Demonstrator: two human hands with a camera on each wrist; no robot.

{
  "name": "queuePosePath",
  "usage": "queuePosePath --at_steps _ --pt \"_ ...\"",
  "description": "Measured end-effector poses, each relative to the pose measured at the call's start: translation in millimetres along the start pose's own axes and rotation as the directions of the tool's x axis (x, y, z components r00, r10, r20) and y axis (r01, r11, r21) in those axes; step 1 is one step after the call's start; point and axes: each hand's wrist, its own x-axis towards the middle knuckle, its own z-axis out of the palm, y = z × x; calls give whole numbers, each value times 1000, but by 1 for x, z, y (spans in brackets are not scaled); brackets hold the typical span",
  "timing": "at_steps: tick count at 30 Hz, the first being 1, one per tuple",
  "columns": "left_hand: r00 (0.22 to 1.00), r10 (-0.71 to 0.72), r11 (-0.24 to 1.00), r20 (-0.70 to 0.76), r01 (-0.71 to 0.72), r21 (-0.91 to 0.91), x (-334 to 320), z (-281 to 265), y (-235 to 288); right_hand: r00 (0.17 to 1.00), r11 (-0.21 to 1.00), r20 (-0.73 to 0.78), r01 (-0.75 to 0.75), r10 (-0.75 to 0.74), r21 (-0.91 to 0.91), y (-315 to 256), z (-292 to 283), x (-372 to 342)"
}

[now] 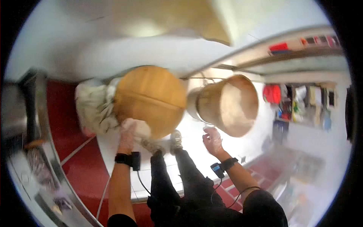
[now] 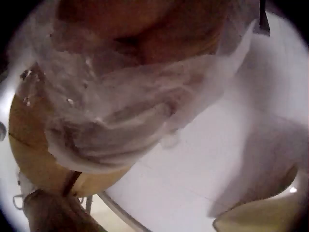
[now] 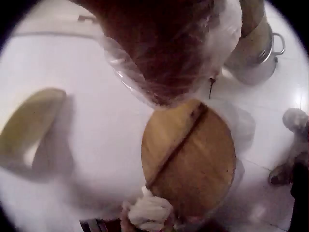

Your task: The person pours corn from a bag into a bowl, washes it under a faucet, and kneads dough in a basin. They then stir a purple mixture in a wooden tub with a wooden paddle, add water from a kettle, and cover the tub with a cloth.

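Thin clear plastic gloves cover both hands. My left hand (image 1: 127,136) grips a bunched white cloth (image 3: 149,212) at the near left edge of a round wooden lid (image 1: 151,98). In the left wrist view the folds of the cloth (image 2: 116,140) hang below the gloved fingers. My right hand (image 1: 213,142) is raised with loosely curled fingers, just in front of a wooden bucket (image 1: 211,102), and nothing shows in its grasp. Pale stuff (image 1: 234,106) lines the inside of the bucket, which sits on a metal pot (image 1: 193,104).
A heap of whitish cloth (image 1: 94,106) lies left of the lid. At the far left runs a metal counter (image 1: 49,143) above red floor tiles (image 1: 85,162). A shelf of small goods (image 1: 306,100) stands to the right. Overhead hangs a yellowish curved object (image 3: 34,125).
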Motion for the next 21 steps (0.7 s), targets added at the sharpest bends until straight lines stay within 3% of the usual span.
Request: queuePosePath --at_steps 2,4,5,6,7,8,9,11,12,14,16,17,18,20,21 --pt "998 58 996 -8 -58 65 36 8 10 984 987 -86 -158 154 -39 16 -35 -16" --pt "952 266 963 -150 -254 95 77 19 -12 959 969 -163 -241 230 -48 44 -59 -31" --pt "928 337 848 -161 -224 481 82 27 -12 961 973 -195 -215 196 -82 65 -73 -35" --pt "908 395 608 -140 -144 781 89 23 -17 961 971 -222 -198 166 -133 76 -78 -41" --pt "877 439 572 -195 -105 814 83 38 -12 961 967 -242 -183 138 -175 90 -80 -47" --pt "840 481 539 -250 -58 841 77 54 -6 927 950 -251 -305 280 -68 84 -87 -43" --pt "799 520 510 -303 -5 860 70 69 -1 927 941 -242 -319 286 -110 95 -90 -41" --pt "855 399 717 -330 -67 694 58 90 14 923 915 -228 -354 309 -192 123 -98 -45" --pt "823 371 770 -429 -15 638 59 96 11 946 895 -165 -320 280 -311 141 -102 -46" --pt "766 612 360 -197 -47 932 85 49 -25 970 819 -28 -221 243 -529 180 -115 -48" --pt "720 684 291 -120 -118 949 89 51 -31 952 704 1 -225 305 -674 215 -131 -45" --pt "716 669 456 -199 -183 871 74 66 -19 942 640 17 -214 334 -738 229 -140 -44" --pt "717 639 602 -277 -242 761 65 76 -12 986 685 -16 -125 164 -717 242 -151 -46" --pt "673 701 517 -236 -251 818 58 82 -15 991 639 10 -80 136 -765 293 -164 -39" --pt "684 682 575 -259 -282 768 51 87 -17 993 614 23 -55 118 -787 314 -165 -30"
